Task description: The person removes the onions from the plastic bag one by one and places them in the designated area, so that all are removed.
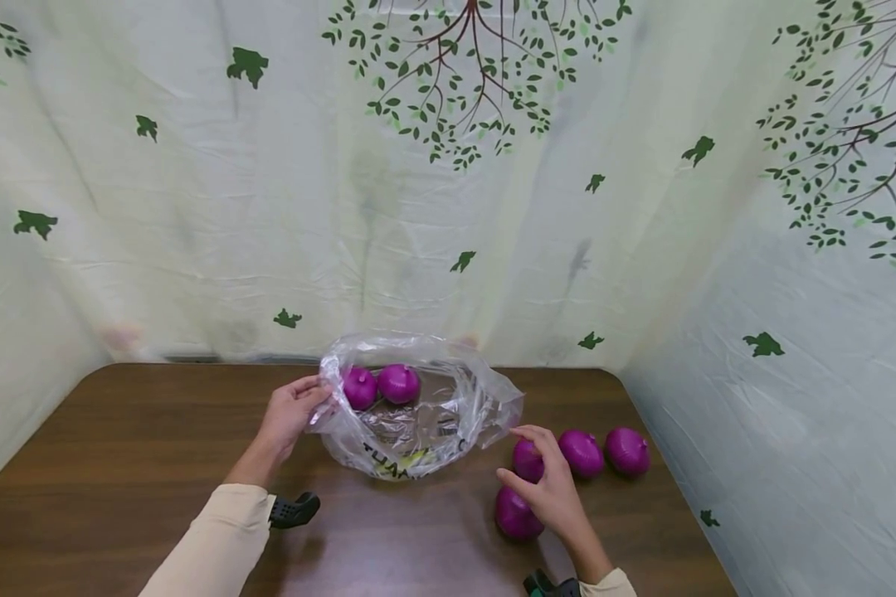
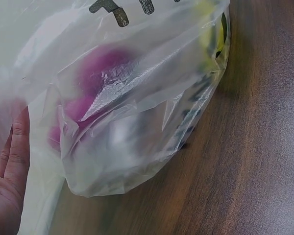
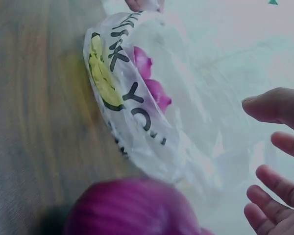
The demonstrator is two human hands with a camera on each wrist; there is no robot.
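A clear plastic bag (image 1: 433, 464) with dark lettering and a yellow banana print stands with its mouth open on the table. Two red onions (image 1: 399, 384) show inside it. At the bag's left rim, my left hand (image 1: 289, 416) grips the plastic; its thumb is hidden in the left wrist view. My right hand (image 1: 552, 489) hovers over the loose onions right of the bag, thumb and fingers spread with nothing between them. Beneath it lie a near onion (image 1: 518, 516) and a partly covered onion (image 1: 526, 460). The right wrist view shows one large onion (image 3: 132, 208) close up.
Two more onions, one (image 1: 581, 453) beside another (image 1: 627, 452), sit near the right edge of the brown wooden table (image 1: 157, 439). A pale curtain (image 1: 306, 207) printed with leaves and branches hangs behind the table and along its sides.
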